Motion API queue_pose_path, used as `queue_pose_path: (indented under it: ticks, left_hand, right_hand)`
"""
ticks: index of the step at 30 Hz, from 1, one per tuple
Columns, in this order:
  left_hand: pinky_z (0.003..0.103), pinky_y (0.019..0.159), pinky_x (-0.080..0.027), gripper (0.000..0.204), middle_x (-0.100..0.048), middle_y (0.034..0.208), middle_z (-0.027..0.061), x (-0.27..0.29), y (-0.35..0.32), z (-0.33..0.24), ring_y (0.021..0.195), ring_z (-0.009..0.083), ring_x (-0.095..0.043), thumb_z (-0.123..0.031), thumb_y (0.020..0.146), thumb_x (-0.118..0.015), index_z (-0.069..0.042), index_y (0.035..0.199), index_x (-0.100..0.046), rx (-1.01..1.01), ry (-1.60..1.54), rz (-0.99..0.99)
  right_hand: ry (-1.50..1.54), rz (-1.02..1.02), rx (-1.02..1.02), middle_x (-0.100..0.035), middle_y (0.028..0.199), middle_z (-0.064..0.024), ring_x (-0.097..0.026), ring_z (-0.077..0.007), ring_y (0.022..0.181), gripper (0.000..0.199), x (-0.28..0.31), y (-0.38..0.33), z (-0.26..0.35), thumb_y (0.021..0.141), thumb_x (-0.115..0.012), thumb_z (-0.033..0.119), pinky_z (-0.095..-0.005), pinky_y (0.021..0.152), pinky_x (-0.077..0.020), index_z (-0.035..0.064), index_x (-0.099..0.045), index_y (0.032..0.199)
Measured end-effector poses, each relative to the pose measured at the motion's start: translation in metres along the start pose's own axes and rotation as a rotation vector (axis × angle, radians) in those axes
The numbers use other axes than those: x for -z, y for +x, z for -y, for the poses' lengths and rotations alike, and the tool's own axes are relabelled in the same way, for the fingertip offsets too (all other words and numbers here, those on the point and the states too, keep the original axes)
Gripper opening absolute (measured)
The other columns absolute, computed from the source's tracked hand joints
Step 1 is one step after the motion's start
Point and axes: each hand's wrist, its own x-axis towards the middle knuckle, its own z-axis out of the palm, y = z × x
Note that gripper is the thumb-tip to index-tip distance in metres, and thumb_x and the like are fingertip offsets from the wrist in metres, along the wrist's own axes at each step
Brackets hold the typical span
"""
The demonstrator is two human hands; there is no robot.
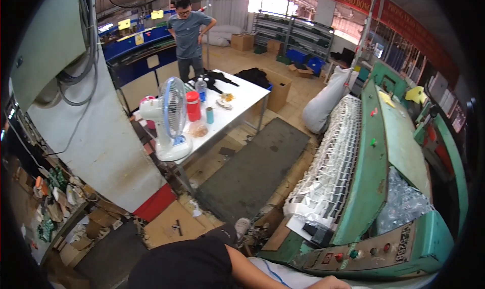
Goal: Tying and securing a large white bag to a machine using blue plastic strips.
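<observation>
Left hand (328,283): fingers hidden, so I cannot tell its grip. White sack (298,275): beside it (contact unclear), below the panel (364,258). Risk: a careless reach could press the panel's buttons (387,247).

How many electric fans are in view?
1: a white fan, standing on the near end of the white table, beside the red jug. Others may be hidden.

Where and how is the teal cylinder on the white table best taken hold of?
Probably around the middle of the teal cylinder, from the right side of the white table: it stands upright, narrow and straight-sided, with the red container to its left.
</observation>
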Motion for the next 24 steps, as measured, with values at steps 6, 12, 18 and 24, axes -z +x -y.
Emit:
queue_pose_path:
  ticks: [6, 12, 18, 24]
  left_hand:
    - [0.032, 0.058, -0.044, 0.015, -0.063, 0.071, 0.0088, 0.023, 0.001, -0.005, 0.063, 0.0113, -0.053, -0.012, 0.087, -0.071, 0.0, 0.095, -0.071, 0.043, 0.146, 0.13]
    - [0.03, 0.059, -0.043, 0.018, -0.058, 0.07, 0.0063, -0.001, -0.001, 0.005, 0.066, 0.0092, -0.049, -0.013, 0.093, -0.067, -0.003, 0.107, -0.072, -0.103, -0.173, 0.289]
    - [0.033, 0.074, -0.051, 0.024, -0.074, 0.1, 0.0159, -0.004, 0.007, -0.01, 0.086, 0.0224, -0.069, -0.004, 0.09, -0.068, -0.002, 0.113, -0.071, -0.406, -0.075, 0.399]
    - [0.034, 0.068, -0.05, 0.018, -0.073, 0.094, 0.0157, 0.003, 0.016, 0.006, 0.078, 0.0222, -0.067, -0.009, 0.091, -0.069, 0.0, 0.105, -0.072, -0.472, 0.076, 0.282]
  right_hand:
    - [0.161, -0.101, -0.203, -0.066, 0.085, -0.0125, -0.061, -0.0215, 0.079, 0.012, -0.013, -0.003, -0.006, 0.083, -0.056, -0.005, -0.0321, 0.077, -0.0485, -0.0053, -0.066, 0.089]
    - [0.336, -0.513, -0.024, -0.056, 0.09, -0.0075, -0.055, -0.0211, 0.083, 0.027, -0.044, -0.022, -0.018, 0.094, -0.068, 0.029, -0.0367, 0.074, -0.0465, 0.0053, -0.056, 0.095]
    - [0.243, -0.563, -0.08, -0.054, 0.088, -0.0066, -0.054, -0.0221, 0.084, 0.04, -0.038, -0.031, -0.011, 0.09, -0.072, 0.043, -0.0391, 0.08, -0.0461, 0.0079, -0.053, 0.095]
    - [0.218, -0.454, -0.121, -0.055, 0.085, -0.0053, -0.053, -0.0196, 0.079, 0.028, -0.026, -0.016, -0.011, 0.086, -0.074, 0.026, -0.034, 0.075, -0.0448, 0.0045, -0.057, 0.088]
